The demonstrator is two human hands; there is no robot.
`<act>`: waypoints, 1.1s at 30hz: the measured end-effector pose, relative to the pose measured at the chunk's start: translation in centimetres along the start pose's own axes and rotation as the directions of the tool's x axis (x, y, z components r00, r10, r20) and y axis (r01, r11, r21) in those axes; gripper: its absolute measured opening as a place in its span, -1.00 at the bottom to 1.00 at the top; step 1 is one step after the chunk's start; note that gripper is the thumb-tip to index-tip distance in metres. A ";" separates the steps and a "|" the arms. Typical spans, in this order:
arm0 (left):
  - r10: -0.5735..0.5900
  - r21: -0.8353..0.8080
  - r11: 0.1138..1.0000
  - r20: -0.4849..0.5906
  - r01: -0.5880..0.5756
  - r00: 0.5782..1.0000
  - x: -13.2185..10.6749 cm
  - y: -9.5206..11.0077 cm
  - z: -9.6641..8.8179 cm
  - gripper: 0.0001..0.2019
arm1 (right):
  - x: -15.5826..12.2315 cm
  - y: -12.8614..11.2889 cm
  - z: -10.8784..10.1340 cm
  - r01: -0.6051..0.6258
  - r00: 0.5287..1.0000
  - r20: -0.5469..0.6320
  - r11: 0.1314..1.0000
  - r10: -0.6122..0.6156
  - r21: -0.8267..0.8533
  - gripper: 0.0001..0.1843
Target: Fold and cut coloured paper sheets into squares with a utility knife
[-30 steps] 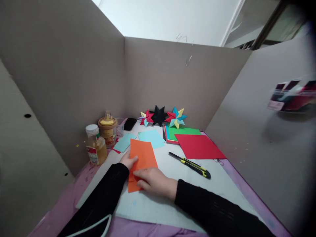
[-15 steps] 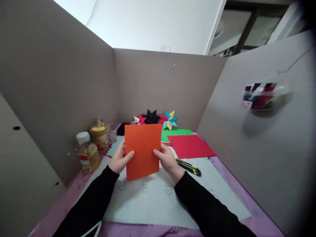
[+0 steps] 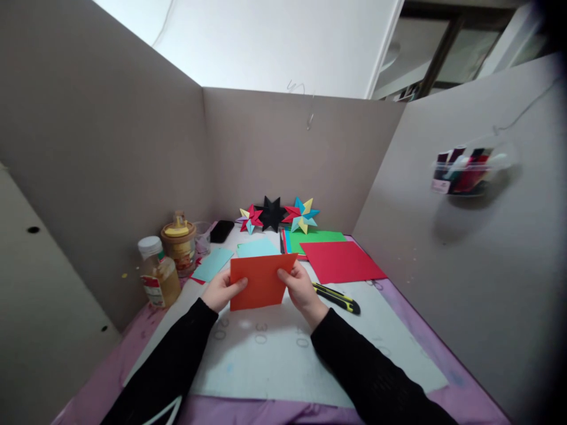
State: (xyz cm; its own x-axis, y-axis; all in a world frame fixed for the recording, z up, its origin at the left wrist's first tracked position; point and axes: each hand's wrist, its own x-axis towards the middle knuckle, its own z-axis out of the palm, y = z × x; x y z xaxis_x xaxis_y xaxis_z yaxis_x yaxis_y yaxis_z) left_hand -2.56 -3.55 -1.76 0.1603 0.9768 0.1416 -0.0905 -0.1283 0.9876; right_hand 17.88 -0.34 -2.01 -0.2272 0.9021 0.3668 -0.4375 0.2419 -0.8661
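An orange sheet of paper (image 3: 259,289) is held up over the white mat (image 3: 274,366), tipped so that it looks short from here. My left hand (image 3: 221,290) pinches its left edge, thumb on the near face and fingers behind. On the opposite edge, my right hand (image 3: 303,289) grips it the same way. The fingers behind the sheet are mostly hidden. A yellow-and-black utility knife (image 3: 339,298) lies on the mat just right of my right hand. Light blue paper pieces (image 3: 215,264) rest beyond my left hand.
Red paper (image 3: 341,262) overlaps green paper (image 3: 319,236) at the right back. Folded paper stars, including a black star (image 3: 271,213), stand along the back wall. At left are a glue bottle (image 3: 158,274), a lidded jar (image 3: 179,245), a clear cup (image 3: 202,237) and a black phone (image 3: 222,231).
The orange paper has tipped from nearly upright toward flat, its top edge dropping and uncovering light blue paper and the phone behind. Both hands keep hold of it.
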 end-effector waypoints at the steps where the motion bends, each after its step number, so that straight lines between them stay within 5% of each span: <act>1: -0.015 0.010 1.000 0.010 0.015 1.000 0.0 -0.3 0.1 -0.55 | -0.1 0.2 0.0 -0.016 1.000 0.009 1.000 0.016 0.002 -0.61; 16: 0.025 0.036 0.999 -0.076 -0.022 0.997 -0.2 -0.8 1.1 -0.56 | -1.4 1.4 0.3 -0.120 0.992 0.041 0.993 0.119 0.017 -0.67; 21: 0.012 -0.151 0.987 -0.260 -0.053 0.966 -0.1 -1.0 1.1 -0.51 | -1.4 2.2 -0.6 -0.128 0.989 0.042 0.970 0.139 -0.207 -0.69; 24: -0.053 -0.207 0.978 -0.282 -0.007 0.958 0.3 -0.8 0.4 -0.48 | -1.2 3.1 -1.9 -0.211 0.977 -0.040 0.920 0.209 -0.329 -0.70; 26: -0.049 -0.160 0.987 -0.387 -0.015 0.921 0.8 -0.4 0.2 -0.48 | -0.9 3.3 -2.8 -0.278 0.961 -0.103 0.896 0.258 -0.345 -0.69; 29: 0.114 -0.020 0.987 -0.626 -0.162 0.772 0.6 1.2 1.4 -0.56 | -0.5 3.0 -3.9 -0.386 0.919 -0.188 0.885 0.346 -0.260 -0.67; 30: 0.194 0.028 0.973 -0.632 -0.228 0.750 0.0 2.0 2.3 -0.60 | -0.3 2.7 -4.1 -0.414 0.905 -0.206 0.883 0.373 -0.219 -0.66; 31: 0.260 0.055 0.958 -0.576 -0.281 0.775 -0.8 2.8 3.4 -0.65 | -0.3 2.4 -4.3 -0.434 0.893 -0.217 0.882 0.395 -0.184 -0.65; 33: 0.371 0.111 0.928 -0.304 -0.355 0.877 -3.3 4.3 5.7 -0.72 | -0.2 1.8 -4.6 -0.447 0.883 -0.226 0.883 0.411 -0.144 -0.65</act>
State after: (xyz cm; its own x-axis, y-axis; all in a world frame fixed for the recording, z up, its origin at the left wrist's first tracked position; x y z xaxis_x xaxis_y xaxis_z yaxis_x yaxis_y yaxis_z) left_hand 2.10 -8.33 2.43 -0.1915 0.8614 0.4704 -0.0320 -0.4845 0.8742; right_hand 21.11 1.51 -5.21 -0.1841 0.9769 -0.1084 -0.1592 -0.1385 -0.9775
